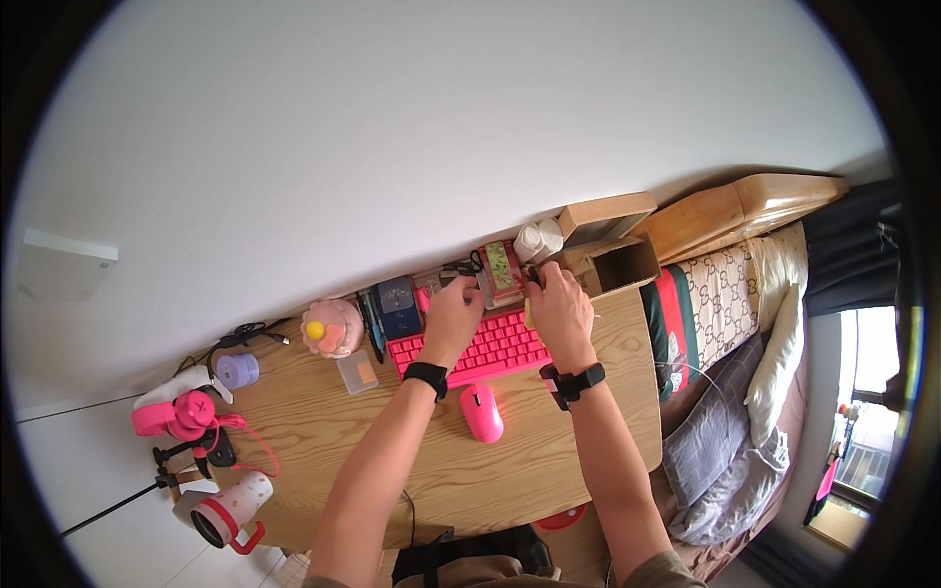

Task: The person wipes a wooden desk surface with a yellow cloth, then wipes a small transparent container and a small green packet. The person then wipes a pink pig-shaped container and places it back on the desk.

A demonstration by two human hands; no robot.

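Note:
My left hand (456, 312) is over the upper left of a pink keyboard (496, 342), fingers curled; whether they grip anything cannot be told. Near the keyboard's upper right corner, my right hand (562, 312) is bent over small dark and yellowish items that its fingers mostly hide. Between the hands lies a red box with a green patterned case (499, 266) on top. Black scissors (474, 261) are beyond my left hand. A pink mouse (482, 414) rests below the keyboard. Left of the keyboard are a dark blue booklet (398, 305) and several pens (373, 323).
White rolls (539, 239), an open cardboard box (625, 266) and a wooden box (606, 213) stand at the back right. Leftward are a pink round case (332, 328), a clear container (357, 373), a purple jar (238, 371), pink headphones (176, 416) and a tumbler (231, 509). A bed adjoins the right side.

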